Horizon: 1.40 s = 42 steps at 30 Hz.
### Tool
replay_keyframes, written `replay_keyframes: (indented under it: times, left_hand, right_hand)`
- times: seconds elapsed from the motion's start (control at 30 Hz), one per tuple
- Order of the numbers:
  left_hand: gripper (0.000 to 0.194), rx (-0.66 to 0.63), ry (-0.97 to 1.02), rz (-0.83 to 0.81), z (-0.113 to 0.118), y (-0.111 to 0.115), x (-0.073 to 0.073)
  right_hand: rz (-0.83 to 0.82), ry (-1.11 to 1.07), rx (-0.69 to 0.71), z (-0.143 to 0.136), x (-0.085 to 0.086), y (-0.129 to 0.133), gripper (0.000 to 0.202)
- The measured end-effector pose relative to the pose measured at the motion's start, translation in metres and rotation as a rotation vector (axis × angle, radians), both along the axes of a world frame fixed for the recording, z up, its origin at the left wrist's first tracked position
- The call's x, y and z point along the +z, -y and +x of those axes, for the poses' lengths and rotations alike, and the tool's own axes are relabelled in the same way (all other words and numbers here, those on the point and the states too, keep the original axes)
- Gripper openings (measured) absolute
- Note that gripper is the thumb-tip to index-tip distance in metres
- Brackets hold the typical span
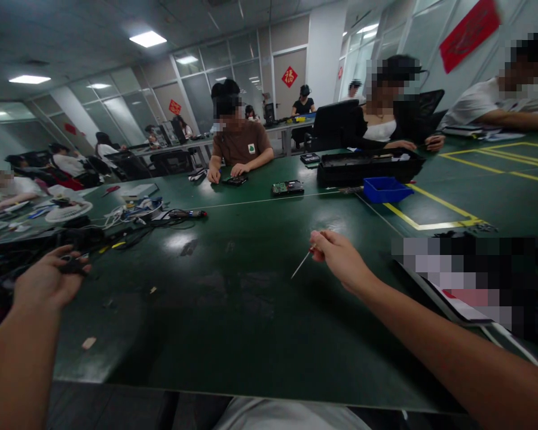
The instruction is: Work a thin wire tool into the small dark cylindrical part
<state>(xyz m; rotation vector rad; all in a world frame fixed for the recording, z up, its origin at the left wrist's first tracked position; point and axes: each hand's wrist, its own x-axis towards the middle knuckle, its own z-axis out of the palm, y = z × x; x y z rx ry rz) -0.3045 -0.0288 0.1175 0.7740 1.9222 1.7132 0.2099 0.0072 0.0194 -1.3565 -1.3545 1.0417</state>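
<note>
My right hand [329,254] is closed round the handle of a screwdriver [300,266]. Its thin metal shaft slants down and left above the green tabletop [233,310], and my fingers hide most of the handle. At the left, my left hand [49,278] is raised beside the pile of cables, fingers curled about a small black object [73,265] whose kind I cannot make out. Farther across the table lies a hard drive [287,188] with a green circuit board, away from both hands.
Tangled cables [134,209] and a white basket [69,211] crowd the left side. A blue bin [387,189] stands by a long black tray [341,170]. Across the table, a person [246,143] handles another drive [234,180]. Scraps [89,343] lie near the front edge.
</note>
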Motion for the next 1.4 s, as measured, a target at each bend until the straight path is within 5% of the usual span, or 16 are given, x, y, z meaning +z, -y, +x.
replay_keyframes:
  times: [0.1, 0.3, 0.47, 0.57, 0.67, 0.77, 0.9, 1.4]
  left_hand:
    - [0.036, -0.123, 0.114, 0.115, 0.050, -0.020, -0.004]
    - [0.043, -0.633, 0.099, 0.140, 0.183, -0.043, -0.029]
    - [0.031, -0.971, -0.112, 0.059, 0.281, -0.043, -0.059]
    - [0.038, -1.121, -0.358, -0.016, 0.314, -0.038, -0.083]
    - [0.055, -1.182, -0.648, -0.060, 0.319, -0.036, -0.109]
    - [0.043, -1.267, -0.798, -0.015, 0.309, -0.039, -0.124]
    - [0.029, -1.273, -0.818, 0.057, 0.298, -0.044, -0.122]
    - [0.039, -1.151, -0.652, 0.082, 0.300, -0.049, -0.126]
  right_hand:
    - [-0.034, -0.109, -0.016, -0.002, -0.012, -0.003, 0.039]
    - [-0.026, -0.155, -0.079, -0.001, -0.016, -0.001, 0.044]
    - [-0.024, -0.100, -0.083, 0.000, -0.016, 0.002, 0.045]
    - [-0.011, -0.104, -0.087, -0.001, -0.017, 0.002, 0.043]
    - [0.005, -0.152, -0.091, -0.001, -0.017, 0.001, 0.039]
    - [0.033, -0.257, -0.087, -0.001, -0.016, 0.001, 0.034]
    - [0.055, -0.377, -0.074, 0.000, -0.014, 0.002, 0.033]
    - [0.154, -0.294, -0.095, 0.001, -0.022, -0.002, 0.032]
